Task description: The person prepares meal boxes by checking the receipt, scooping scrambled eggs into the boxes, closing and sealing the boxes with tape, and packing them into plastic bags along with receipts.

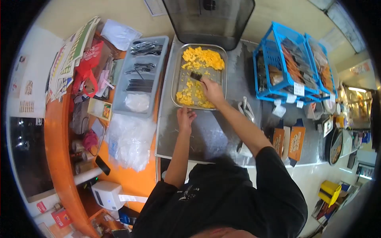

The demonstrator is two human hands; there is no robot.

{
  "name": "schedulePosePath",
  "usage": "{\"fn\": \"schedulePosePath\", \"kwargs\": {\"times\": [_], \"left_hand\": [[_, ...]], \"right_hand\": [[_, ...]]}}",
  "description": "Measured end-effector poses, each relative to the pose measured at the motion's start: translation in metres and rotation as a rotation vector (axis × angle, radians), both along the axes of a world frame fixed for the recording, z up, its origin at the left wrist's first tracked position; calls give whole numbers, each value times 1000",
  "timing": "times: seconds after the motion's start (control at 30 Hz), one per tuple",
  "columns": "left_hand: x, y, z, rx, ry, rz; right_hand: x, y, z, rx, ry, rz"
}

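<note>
A metal tray (173, 79) holds crumbled yellow food that looks like scrambled egg (203, 58), with a large heap at the far end and smaller patches near the front. My right hand (212, 92) reaches over the tray, closed around a dark flat-ended utensil (195, 75) whose exact kind I cannot make out. The utensil's end is over the middle of the tray, between the heaps. By the tray's front left rim, my left hand (185, 118) is held with loosely bent fingers apart and nothing visible in it.
Behind the tray stands a dark translucent lid (210, 23). To the left is a grey compartment box (118, 95) of black plastic cutlery, with clear plastic bags (133, 139) in front. Blue baskets (258, 95) and orange boxes (295, 142) stand on the right.
</note>
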State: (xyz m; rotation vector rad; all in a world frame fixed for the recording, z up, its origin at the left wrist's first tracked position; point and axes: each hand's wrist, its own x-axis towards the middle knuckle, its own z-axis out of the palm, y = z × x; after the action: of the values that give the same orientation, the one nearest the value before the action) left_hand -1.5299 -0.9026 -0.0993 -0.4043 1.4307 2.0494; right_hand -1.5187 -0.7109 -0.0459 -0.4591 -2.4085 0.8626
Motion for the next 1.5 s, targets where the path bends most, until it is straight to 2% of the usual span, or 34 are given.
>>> {"fn": "schedulePosePath", "kwargs": {"times": [0.1,0.2,0.23,0.33,0.43,0.53,0.57,0.63,0.73,0.77,0.9,1.0,1.1,1.2,1.3,1.4,1.5], "left_hand": [[-2,1,-3,-34,26,-2],[0,-4,-8,-60,47,-11],[-2,-2,-6,-55,59,-9],[-3,-2,3,-67,54,-33],[-2,-2,3,-5,47,-2],[-2,-2,-3,25,11,13],[-2,-1,-4,25,3,18],[-3,0,-4,23,-6,26],[-3,-3,-2,45,6,10],[-3,-4,0,47,5,23],[-2,0,3,44,16,48],[-2,2,3,29,42,37],[-1,-2,3,30,44,26],[-2,0,2,49,60,38],[2,4,1,72,60,98],[3,10,0,67,74,148],[16,20,-4,50,34,137]], "right_hand": [[-44,13,0,83,-166,-133],[-79,35,-5,274,-94,-118],[-90,45,-10,325,43,-69],[-111,62,-19,329,-161,-12],[-97,51,-31,362,-313,240],[-54,35,-47,300,-180,588],[-35,30,-49,281,-210,658],[-4,19,-22,242,-264,795],[12,26,-16,88,-186,801],[10,32,-8,75,-264,761],[-32,29,2,72,-141,647],[-46,18,-15,54,-110,758],[-24,25,-15,190,-311,1032],[12,45,15,371,-310,1069],[32,78,35,395,-497,1156],[38,95,47,364,-404,1081],[20,95,52,311,-332,905]]}}
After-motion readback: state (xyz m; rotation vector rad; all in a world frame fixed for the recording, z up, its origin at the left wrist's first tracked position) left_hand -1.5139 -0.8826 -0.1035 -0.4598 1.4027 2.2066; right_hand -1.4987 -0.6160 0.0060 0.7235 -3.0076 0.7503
